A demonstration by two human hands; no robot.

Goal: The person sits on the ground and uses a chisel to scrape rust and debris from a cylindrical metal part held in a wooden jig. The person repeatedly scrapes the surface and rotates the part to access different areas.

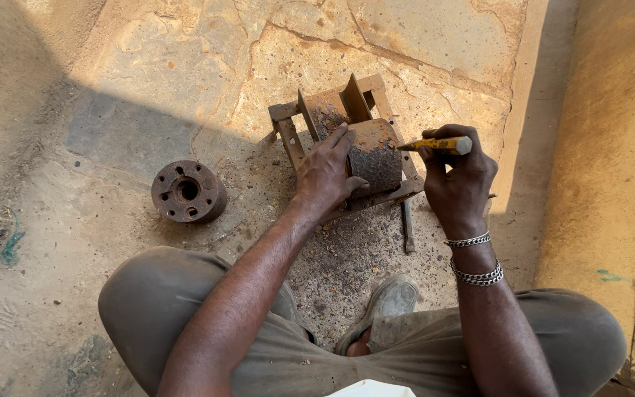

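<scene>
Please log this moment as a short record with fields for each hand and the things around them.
Left hand: palm pressed on rusty cylinder
Right hand: grips yellow-handled tool, tip at the cylinder's top
Support: rusty metal frame under the cylinder
Nearby: round rusty flange with holes, lying apart to the left
Ground: cracked stone floor

An open-air metalworking yard is seen here: bare cracked stone paving (406, 44) lit by hard sunlight, dirt and rust flakes (339, 257) scattered underfoot. At nine o'clock a rusted flanged hub (188, 192) is left on the ground; at twelve o'clock a corroded steel frame (347, 140) is set directly on the floor, no bench used.
</scene>
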